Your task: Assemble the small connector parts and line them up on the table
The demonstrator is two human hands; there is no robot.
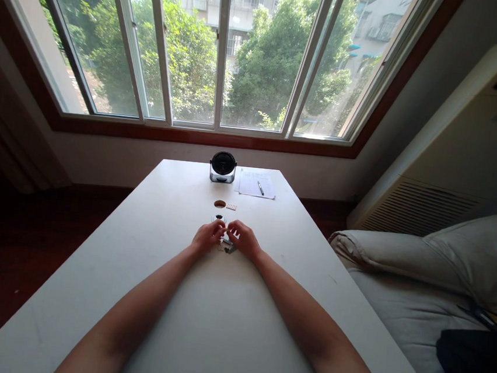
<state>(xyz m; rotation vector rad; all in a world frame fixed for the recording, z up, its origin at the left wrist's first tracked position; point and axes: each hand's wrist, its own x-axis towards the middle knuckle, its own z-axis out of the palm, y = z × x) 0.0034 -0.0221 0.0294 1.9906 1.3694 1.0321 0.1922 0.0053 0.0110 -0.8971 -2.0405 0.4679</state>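
- Left hand and right hand nearly meet, both curled into pinches; I can't tell what, if anything, they grip.
- Small parts lie on the tabletop, between them.
- Best keep both hands low and steady, clear of those parts.

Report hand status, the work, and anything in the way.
Left hand and right hand nearly meeting; anything held too small to identify. Small parts between them on white table. Round silver-rimmed piece just beyond; no obstruction seen.
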